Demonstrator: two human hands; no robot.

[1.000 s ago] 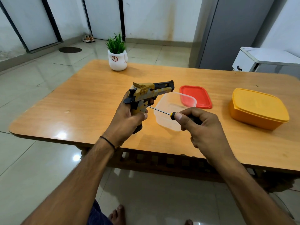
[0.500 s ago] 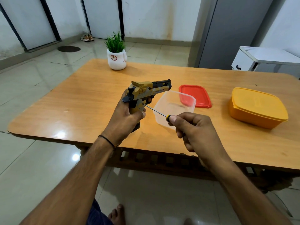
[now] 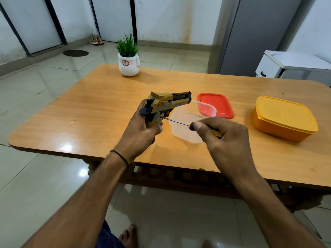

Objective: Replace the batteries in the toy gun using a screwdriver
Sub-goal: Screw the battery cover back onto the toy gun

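My left hand (image 3: 141,133) is wrapped round the grip of the toy gun (image 3: 166,102), holding it up off the counter (image 3: 89,108). The barrel points away to my right and the grip sits down in my palm. My right hand (image 3: 225,140) is pinching the screwdriver (image 3: 176,121) by its yellow-and-black handle, thumb tip right at the black collar. So both hands are full.

The bit that matters is that the shaft runs from my right hand up and to the left. Its tip sits on the right-facing side of the grip, below the trigger area and just above my left thumb. So the driver comes in sideways, across the gun's long axis rather than along it.

I'd guess that's where the battery door screw is, but I can't make out a screw head or tell if the tip is seated. The right hand is the one to do the turning, I reckon, holding the shaft square to the grip while the left just braces. If the angle goes off, the tip could skid onto my thumb.

Further out, a clear tub (image 3: 206,107) sits open on the counter behind the shaft, handy for a loose screw. There's a red lid (image 3: 216,104) just past it, a lidded orange box (image 3: 283,117) off to the right, and a potted plant (image 3: 129,66) at the far edge.
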